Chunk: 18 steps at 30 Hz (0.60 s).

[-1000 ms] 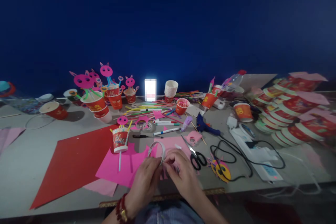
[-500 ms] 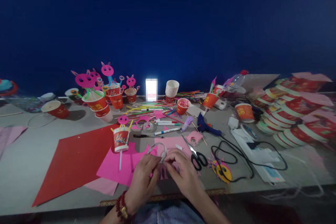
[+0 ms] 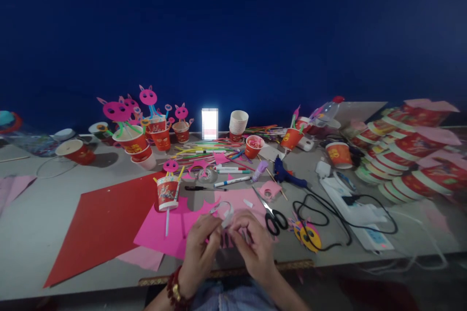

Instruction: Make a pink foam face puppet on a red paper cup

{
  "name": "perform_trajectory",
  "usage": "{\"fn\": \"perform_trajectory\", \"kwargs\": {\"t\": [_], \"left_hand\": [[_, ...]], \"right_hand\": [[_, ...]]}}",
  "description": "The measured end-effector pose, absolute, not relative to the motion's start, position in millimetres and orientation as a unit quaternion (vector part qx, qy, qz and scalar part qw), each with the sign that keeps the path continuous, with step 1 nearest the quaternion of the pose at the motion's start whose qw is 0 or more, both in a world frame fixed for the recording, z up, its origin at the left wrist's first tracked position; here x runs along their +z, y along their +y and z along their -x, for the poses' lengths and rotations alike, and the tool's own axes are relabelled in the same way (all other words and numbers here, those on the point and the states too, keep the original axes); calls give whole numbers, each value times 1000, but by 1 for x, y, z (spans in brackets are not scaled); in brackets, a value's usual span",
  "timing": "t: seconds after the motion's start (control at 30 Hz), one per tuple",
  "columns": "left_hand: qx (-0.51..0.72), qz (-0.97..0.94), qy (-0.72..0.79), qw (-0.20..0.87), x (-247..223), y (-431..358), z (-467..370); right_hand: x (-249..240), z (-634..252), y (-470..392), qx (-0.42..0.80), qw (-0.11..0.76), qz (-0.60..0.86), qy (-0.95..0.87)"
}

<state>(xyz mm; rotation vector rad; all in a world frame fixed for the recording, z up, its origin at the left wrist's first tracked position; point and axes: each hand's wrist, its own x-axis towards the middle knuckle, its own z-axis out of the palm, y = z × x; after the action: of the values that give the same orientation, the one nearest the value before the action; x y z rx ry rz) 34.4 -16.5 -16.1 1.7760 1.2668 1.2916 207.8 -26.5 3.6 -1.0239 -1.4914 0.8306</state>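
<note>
A pale translucent strip [image 3: 226, 217], curled into a loop, rises between my two hands over the pink sheets. My left hand [image 3: 204, 243], with a beaded bracelet at the wrist, is closed with fingertips pinching the strip's end. Close beside it, my right hand [image 3: 253, 243] has thumb and fingers pressed together near the strip; what they hold is too small to make out. A bright pink sheet [image 3: 160, 228] lies left of my hands, and black-handled scissors [image 3: 276, 222] lie to the right. A decorated cup [image 3: 168, 193] with a pink paper face is upright on a white straw.
A red sheet [image 3: 98, 223] covers the left front. Cups with pink faces [image 3: 133, 141] stand at the back left. Markers [image 3: 231, 181] lie ahead. A blue glue gun [image 3: 288, 175], its black cord, a power strip [image 3: 350, 209] and stacked red cups [image 3: 419, 150] are on the right.
The loop of strip has shifted slightly right and become smaller. My hands have moved a little, with the right-hand fingers more curled. The objects on the table look the same.
</note>
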Motion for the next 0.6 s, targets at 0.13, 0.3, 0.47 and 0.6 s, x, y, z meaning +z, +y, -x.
{"fn": "perform_trajectory", "kwargs": {"t": [0.13,0.3,0.47,0.6], "left_hand": [[514,-605,546,267,-24,-13,-15],[363,-810,397,234,-20,-23,-15],[282,-872,336,216,-25,-28,-26],[274,-880,332,199,-31,-31,-23]], "right_hand": [[2,-244,-15,354,566,494,-557],[-17,-271,5,374,419,554,-614],[-36,-257,7,335,377,575,-645],[-36,-249,6,294,355,585,-667]]}}
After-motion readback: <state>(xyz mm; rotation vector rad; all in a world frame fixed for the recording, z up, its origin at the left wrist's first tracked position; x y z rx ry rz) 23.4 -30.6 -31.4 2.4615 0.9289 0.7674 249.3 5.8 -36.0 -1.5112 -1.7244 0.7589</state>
